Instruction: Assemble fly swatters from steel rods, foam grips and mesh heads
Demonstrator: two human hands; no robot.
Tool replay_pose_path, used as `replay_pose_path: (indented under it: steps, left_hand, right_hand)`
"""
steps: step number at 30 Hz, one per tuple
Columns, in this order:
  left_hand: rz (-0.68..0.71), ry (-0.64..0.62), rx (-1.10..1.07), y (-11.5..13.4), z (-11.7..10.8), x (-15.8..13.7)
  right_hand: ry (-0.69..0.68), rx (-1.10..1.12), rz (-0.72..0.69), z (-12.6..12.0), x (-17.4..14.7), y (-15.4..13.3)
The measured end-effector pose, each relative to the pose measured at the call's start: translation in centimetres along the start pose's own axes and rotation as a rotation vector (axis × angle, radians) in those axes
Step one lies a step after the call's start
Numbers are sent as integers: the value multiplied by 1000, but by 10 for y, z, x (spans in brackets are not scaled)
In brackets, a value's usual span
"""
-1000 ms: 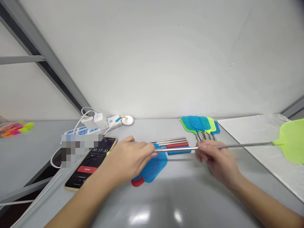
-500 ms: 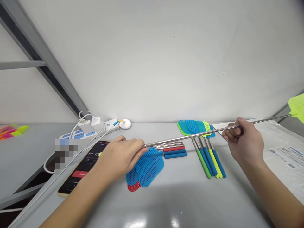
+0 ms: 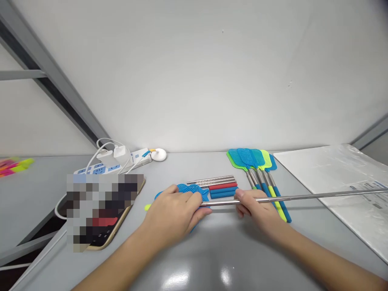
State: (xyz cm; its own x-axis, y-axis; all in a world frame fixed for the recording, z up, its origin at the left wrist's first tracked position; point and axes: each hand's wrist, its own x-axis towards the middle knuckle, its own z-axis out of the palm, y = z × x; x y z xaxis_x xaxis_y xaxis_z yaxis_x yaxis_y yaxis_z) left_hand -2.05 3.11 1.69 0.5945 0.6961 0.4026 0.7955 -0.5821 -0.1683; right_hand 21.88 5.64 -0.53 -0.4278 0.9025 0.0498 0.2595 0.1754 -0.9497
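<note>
My left hand (image 3: 176, 208) is closed around the grip of a telescopic fly swatter, whose yellow-green end pokes out on its left. The swatter's metal rod (image 3: 306, 197) stretches right, past the frame's edge; its head is out of view. Close to my left hand, my right hand (image 3: 254, 206) pinches that same rod. Partly covered by my left hand lie blue swatter heads (image 3: 189, 188). Next to them are loose metal rods (image 3: 212, 181), a red grip (image 3: 222, 186) and blue grips (image 3: 223, 193). Beyond my right hand several collapsed swatters (image 3: 251, 158) lie fanned out, heads toward the wall.
On the left a phone (image 3: 124, 220), partly blurred out, lies by a power strip (image 3: 139, 157) with white plugs and cables. A round white device (image 3: 159, 154) sits near the wall. A white plastic-wrapped package (image 3: 330, 165) covers the right side. Colourful items (image 3: 15, 166) lie far left.
My right hand has slid left along the rod toward my left hand. The rod has come lower and more level, and the yellow-green swatter head has left the view on the right.
</note>
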Motion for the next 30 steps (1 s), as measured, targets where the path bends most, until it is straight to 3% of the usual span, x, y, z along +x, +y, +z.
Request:
replay_pose_path:
  steps: [6,10,14,18,23,28,30]
  left_hand:
    - [103,17,55,-31,-11,1]
    - [54,34,117,-51,-16,-5]
    - [-53,48,213,-77,-20,-15]
    - [-51,50,235,-88,-23,-19]
    - [-90,104,251,-78,-22,-17]
    - [-19,125,197,-39,-17,-8]
    - [23,112,198,-25,-17,-5]
  right_hand:
    - [28,-74,-58,-11,0,-9]
    - [132,-62,-79,-31,4,-5]
    - [324,149,-105,-56,9,-2]
    - [283,250,-114,-62,12,-1]
    - [253,388,-107,-48,13,1]
    - [121,392,-55,-30,12,0]
    - [127,377,-32,-25,10,-2]
